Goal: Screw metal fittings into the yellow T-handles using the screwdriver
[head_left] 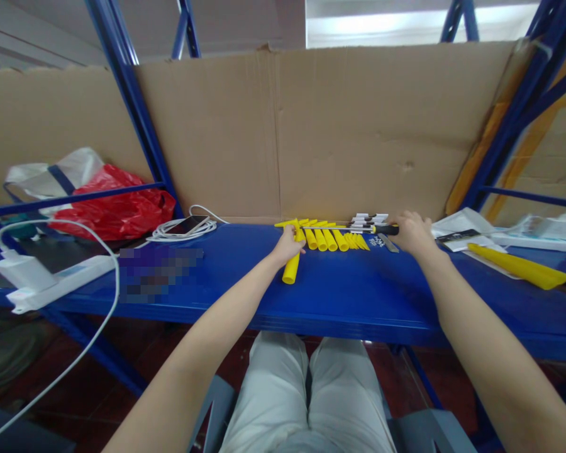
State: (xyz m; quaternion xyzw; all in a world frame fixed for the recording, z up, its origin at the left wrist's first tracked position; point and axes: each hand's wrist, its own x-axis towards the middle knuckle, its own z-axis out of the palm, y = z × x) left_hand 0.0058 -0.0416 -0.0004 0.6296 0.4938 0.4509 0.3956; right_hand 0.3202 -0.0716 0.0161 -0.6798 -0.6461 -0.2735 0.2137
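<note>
My left hand (287, 246) is closed around a yellow T-shaped tool with a tubular handle (291, 269), its open end toward me and its crossbar at the far end. My right hand (412, 230) grips the end of a screwdriver (387, 229) with a black handle. The screwdriver's thin shaft lies level and points left, toward the head of the yellow tool; whether the tip touches it I cannot tell. Between my hands several similar yellow tools (330, 240) lie in a row, beside a group of small yellow wedge-like pieces (357, 241).
Behind the screwdriver lie small white-and-black items (368, 219); a flat metal strip (388, 243) is nearby. A larger yellow tube (523, 265) lies at right. At left are a phone (187, 224), coiled white cable (163, 234), power strip (78, 277) and red bag (117, 204). Cardboard (358, 132) walls the back.
</note>
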